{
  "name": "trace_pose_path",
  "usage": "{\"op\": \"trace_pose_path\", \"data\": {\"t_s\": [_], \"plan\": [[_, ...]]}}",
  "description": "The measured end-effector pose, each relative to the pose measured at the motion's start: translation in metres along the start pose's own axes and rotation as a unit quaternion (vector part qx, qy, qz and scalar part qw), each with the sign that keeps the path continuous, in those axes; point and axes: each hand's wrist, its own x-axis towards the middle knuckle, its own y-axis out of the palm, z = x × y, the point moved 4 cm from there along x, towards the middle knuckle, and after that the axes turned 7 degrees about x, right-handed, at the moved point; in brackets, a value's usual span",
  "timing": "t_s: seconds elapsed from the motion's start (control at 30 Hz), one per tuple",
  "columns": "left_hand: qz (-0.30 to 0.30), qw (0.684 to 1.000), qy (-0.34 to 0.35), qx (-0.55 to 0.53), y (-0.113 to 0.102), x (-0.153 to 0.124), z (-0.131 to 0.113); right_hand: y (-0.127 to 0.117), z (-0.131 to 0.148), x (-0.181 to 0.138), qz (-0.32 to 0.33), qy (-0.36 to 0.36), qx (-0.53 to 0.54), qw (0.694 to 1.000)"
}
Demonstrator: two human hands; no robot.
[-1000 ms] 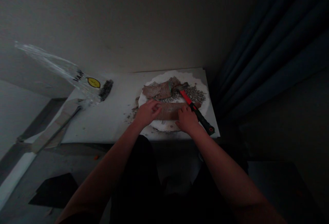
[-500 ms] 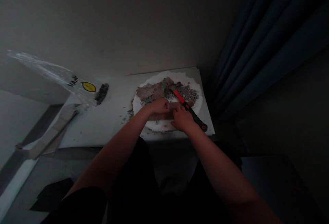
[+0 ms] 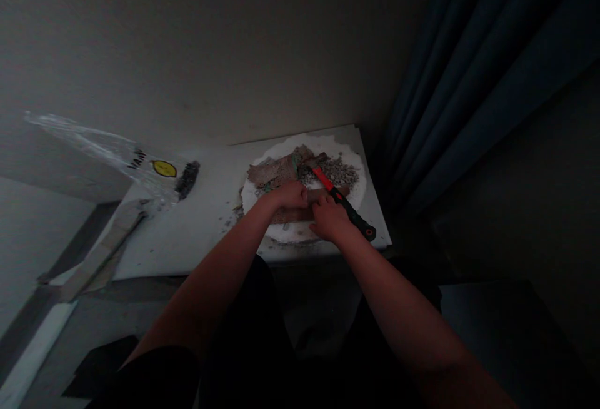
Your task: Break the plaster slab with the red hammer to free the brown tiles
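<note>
Reaching out over dark-clothed legs, my bare arms end at a flat brown strip with a straight front edge and a dull, matt surface. My right hand lies over it with bent fingers, thumb set apart; from this far off I cannot tell whether it grips. My left hand is curled narrow, almost a fist, just beside it above the strip; what its fingers enclose, if anything, I cannot see. The strip sits on the near half of a pale, roundish slab with a ragged rim. Close by my right hand, a hammer lies slanted, its handle smooth red, then thick black grip. Beyond spreads coarse grey gravel, next to a crumpled brown piece of mesh-like cloth touched with green. All this rests on a smooth white table. Off to the left stands a clear, wrinkled plastic bag, dark lumps in its base. Behind rises a plain grey wall; at right hangs a blue curtain in deep folds.
</note>
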Motion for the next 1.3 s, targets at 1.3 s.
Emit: {"op": "trace_pose_path", "data": {"t_s": [1.3], "plan": [[0.029, 0.999, 0.009, 0.010, 0.003, 0.014, 0.009, 0.000, 0.001, 0.000, 0.003, -0.002, 0.002, 1.000]]}}
